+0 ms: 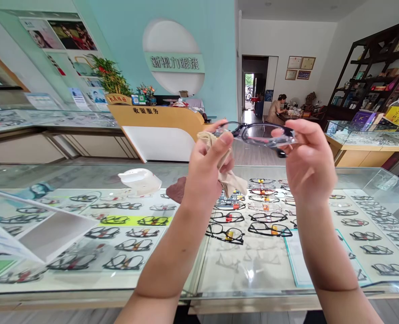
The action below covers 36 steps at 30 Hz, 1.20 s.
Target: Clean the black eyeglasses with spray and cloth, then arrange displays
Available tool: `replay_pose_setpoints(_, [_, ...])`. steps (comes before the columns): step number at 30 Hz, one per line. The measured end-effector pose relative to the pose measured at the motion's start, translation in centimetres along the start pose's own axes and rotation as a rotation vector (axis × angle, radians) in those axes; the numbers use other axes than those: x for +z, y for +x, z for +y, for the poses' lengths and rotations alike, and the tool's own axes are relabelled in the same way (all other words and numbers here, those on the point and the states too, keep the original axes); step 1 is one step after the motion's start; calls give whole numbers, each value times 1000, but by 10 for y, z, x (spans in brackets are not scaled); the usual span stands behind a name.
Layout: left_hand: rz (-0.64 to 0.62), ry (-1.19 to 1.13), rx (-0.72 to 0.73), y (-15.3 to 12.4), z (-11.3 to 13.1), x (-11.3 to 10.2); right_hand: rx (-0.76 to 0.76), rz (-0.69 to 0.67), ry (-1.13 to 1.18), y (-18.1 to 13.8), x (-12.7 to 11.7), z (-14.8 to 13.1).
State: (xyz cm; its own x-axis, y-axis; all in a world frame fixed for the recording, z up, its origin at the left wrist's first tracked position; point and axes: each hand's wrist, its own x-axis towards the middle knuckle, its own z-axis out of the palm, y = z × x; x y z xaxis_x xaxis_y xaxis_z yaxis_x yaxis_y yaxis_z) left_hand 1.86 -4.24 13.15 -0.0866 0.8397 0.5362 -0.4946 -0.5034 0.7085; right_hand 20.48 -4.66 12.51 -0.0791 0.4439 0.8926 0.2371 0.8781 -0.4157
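Note:
I hold a pair of glasses (258, 133) with a dark, partly clear frame up in front of me, above the glass display counter (118, 288). My right hand (309, 164) grips the frame's right end, fingers curled around it. My left hand (206, 168) pinches a beige cleaning cloth (231, 182) against the left lens, thumb on top. The cloth's loose end hangs down below that hand.
Inside the counter lie several rows of spectacle frames (246, 225). A white spray-bottle-like object (140, 180) and a brown cloth (178, 190) rest on the glass top. A yellow reception desk (159, 119) stands behind. A person (276, 109) sits at a far desk. Shelves (374, 76) line the right wall.

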Motion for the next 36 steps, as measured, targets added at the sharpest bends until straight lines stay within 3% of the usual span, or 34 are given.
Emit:
replay_pose_setpoints(4, [-216,-93,-360,3,0,1,-134,-116,-149,3,4,-5])
replay_pose_setpoints(9, [-345,-127,-518,3,-11,4,-208,-94,-186,4,3,-6])
replay_pose_setpoints(12, [-343,-108,-614,4,-13,5,-185,-92,-161,5,0,-4])
replay_pose_setpoints(15, [-297,-23,-649,3,-14,6,-154,-56,-99,4,-1,-4])
replay_pose_setpoints(20, [-326,44,-569,5,-14,3,-141,89,-12,4,-1,-8])
replay_pose_setpoints(22, [-251,83,-540,10,-11,-4,-112,126,-26,6,-4,-10])
replay_pose_setpoints(25, [-92,119,-503,18,-7,-27,-26,40,-141,11,-9,-7])
replay_pose_setpoints(29, [-61,-57,-624,9,-10,-82,89,-190,-218,12,0,19])
replay_pose_setpoints(33, [87,-210,-747,-15,-24,-134,354,-407,-342,3,34,70])
replay_pose_setpoints(36, [212,-290,-766,-23,-39,-154,556,-656,-517,-1,67,110])
